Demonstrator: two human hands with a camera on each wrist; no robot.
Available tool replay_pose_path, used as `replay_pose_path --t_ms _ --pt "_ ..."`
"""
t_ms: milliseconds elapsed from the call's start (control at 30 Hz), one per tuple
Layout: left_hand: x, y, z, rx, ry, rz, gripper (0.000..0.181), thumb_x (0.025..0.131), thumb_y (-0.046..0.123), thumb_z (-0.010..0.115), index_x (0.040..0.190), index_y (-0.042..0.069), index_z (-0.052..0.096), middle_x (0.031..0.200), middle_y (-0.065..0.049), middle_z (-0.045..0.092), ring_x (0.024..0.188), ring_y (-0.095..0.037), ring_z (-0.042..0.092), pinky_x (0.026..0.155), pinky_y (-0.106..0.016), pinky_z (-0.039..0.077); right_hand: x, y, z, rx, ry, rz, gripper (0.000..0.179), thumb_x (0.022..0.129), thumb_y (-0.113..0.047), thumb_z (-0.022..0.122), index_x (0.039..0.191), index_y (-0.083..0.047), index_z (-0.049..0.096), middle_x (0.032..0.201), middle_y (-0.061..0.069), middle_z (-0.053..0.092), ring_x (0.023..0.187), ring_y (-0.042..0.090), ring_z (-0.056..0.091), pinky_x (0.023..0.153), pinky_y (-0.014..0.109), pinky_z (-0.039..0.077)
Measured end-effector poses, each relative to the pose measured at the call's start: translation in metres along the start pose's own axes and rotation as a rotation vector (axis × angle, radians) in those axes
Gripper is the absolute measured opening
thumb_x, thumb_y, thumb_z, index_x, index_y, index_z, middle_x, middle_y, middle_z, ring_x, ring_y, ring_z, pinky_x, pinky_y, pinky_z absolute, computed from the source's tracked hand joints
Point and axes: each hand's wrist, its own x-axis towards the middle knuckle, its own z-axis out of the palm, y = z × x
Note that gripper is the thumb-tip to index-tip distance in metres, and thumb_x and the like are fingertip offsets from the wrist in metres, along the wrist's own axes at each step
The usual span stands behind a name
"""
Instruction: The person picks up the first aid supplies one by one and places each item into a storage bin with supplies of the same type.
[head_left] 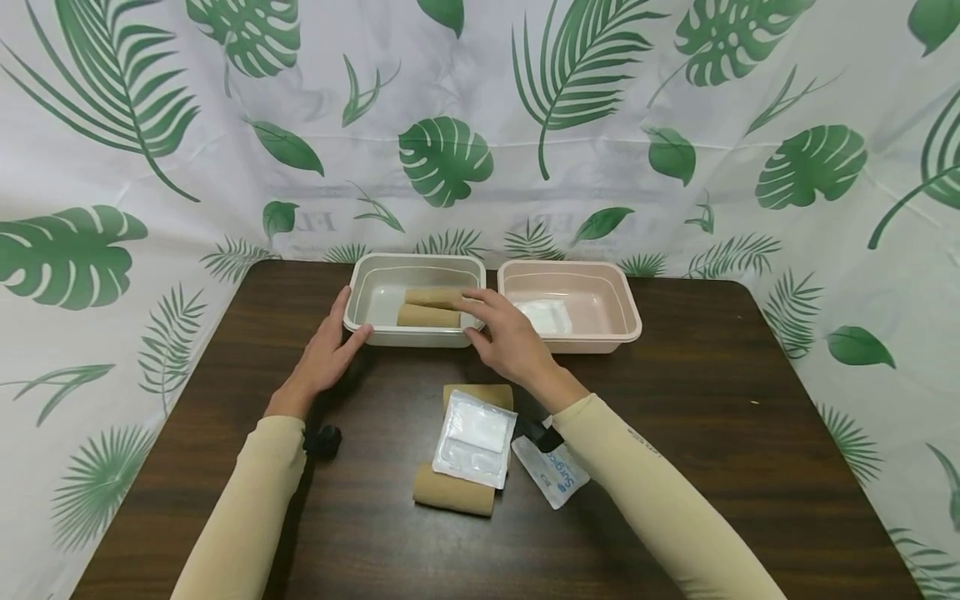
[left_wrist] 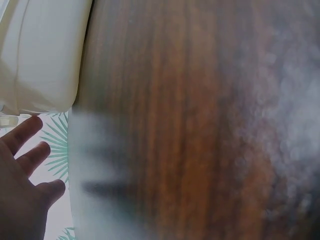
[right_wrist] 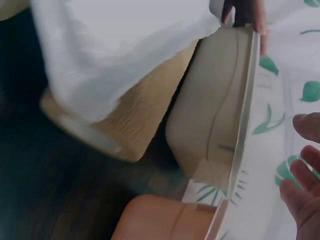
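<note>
A light grey plastic bin [head_left: 378,292] stands at the back of the table with two brown cardboard tubes [head_left: 427,317] lying inside. My left hand [head_left: 322,354] rests at the bin's left side, its fingers spread along the rim and the thumb near the front corner. Over the bin's right edge reaches my right hand [head_left: 513,340], its fingertips close to the tubes. In the right wrist view the thumb and fingers [right_wrist: 302,200] are apart, with nothing between them.
Beside the grey bin sits a pink bin [head_left: 603,304] with a white packet [head_left: 546,317] in it. Nearer on the dark table [head_left: 360,533] are a clear-edged white packet [head_left: 474,437], two more cardboard tubes [head_left: 453,492] and a blue-lettered packet [head_left: 553,471] beside the right forearm.
</note>
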Motion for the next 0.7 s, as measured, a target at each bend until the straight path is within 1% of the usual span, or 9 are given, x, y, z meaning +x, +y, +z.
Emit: replay_pose_path --t_ms 133,267,367,500,600,700 --pt "-0.001 0.000 -0.001 -0.003 -0.004 0.017 0.078 0.098 0.044 0.049 0.155 0.022 0.001 0.157 -0.014 0.018 0.139 -0.040 0.025 0.105 -0.062 0.023 -0.016 0.002 -0.008 -0.011 -0.030 -0.032 0.040 0.089 -0.009 0.067 0.129 -0.011 0.061 0.137 0.007 0.051 0.125 0.023 0.049 0.095 0.037 0.045" --pt "-0.001 0.000 0.000 -0.006 0.003 0.025 0.077 0.098 0.043 0.049 0.155 0.022 0.002 0.157 -0.013 0.019 0.139 -0.039 0.026 0.106 -0.062 0.024 -0.035 0.006 -0.013 -0.003 -0.090 -0.041 0.039 0.090 -0.010 0.066 0.128 -0.011 0.061 0.137 0.007 0.051 0.125 0.022 0.049 0.094 0.037 0.046" --pt "-0.002 0.000 0.000 -0.015 0.009 0.028 0.077 0.098 0.042 0.050 0.155 0.023 0.002 0.158 -0.013 0.018 0.139 -0.038 0.026 0.106 -0.062 0.023 -0.049 0.010 -0.015 0.005 -0.181 -0.015 0.038 0.092 -0.013 0.064 0.129 -0.013 0.061 0.138 0.004 0.050 0.126 0.021 0.049 0.096 0.038 0.045" --pt "-0.002 0.000 0.000 -0.027 0.014 0.033 0.077 0.098 0.041 0.050 0.155 0.023 0.002 0.158 -0.012 0.018 0.139 -0.038 0.025 0.106 -0.062 0.023 -0.064 0.015 -0.015 0.025 -0.342 0.037 0.038 0.095 -0.018 0.060 0.133 -0.015 0.057 0.139 0.001 0.050 0.126 0.019 0.048 0.100 0.039 0.042" --pt "-0.002 0.000 0.001 -0.029 0.016 0.033 0.077 0.098 0.041 0.050 0.155 0.024 0.002 0.158 -0.012 0.018 0.139 -0.038 0.025 0.106 -0.062 0.023 -0.073 0.019 -0.013 0.079 -0.442 0.077 0.040 0.097 -0.023 0.058 0.136 -0.015 0.055 0.137 -0.001 0.052 0.125 0.016 0.049 0.100 0.038 0.041" --pt "-0.001 0.000 0.001 -0.028 0.014 0.026 0.077 0.098 0.042 0.050 0.155 0.024 0.002 0.157 -0.013 0.019 0.139 -0.038 0.026 0.105 -0.062 0.023 -0.078 0.022 -0.010 0.143 -0.511 0.112 0.042 0.097 -0.025 0.057 0.137 -0.014 0.053 0.134 -0.003 0.054 0.122 0.012 0.050 0.099 0.035 0.042"
